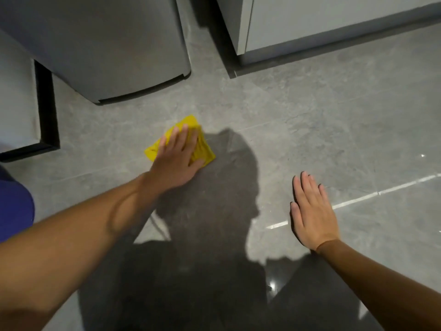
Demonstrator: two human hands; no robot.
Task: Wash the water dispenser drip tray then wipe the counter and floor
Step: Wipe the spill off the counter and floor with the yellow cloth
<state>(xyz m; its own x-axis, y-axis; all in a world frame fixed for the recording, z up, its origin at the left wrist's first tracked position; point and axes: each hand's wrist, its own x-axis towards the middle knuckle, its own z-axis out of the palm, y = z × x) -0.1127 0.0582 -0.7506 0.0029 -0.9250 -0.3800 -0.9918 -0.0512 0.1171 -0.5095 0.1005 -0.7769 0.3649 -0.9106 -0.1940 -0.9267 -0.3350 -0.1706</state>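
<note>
A yellow cloth (205, 151) lies flat on the grey tiled floor (310, 130) near the middle of the view. My left hand (177, 158) presses down on it with the fingers spread, covering most of it. My right hand (310, 211) rests palm down on the bare floor to the right, fingers apart, holding nothing. The drip tray and the counter are out of view.
The base of a grey appliance (114, 56) stands at the upper left, close behind the cloth. A light cabinet base (310, 27) runs along the upper right. A dark-edged panel (45, 108) sits at the left, and blue fabric (14, 206) below it. My shadow covers the floor in front.
</note>
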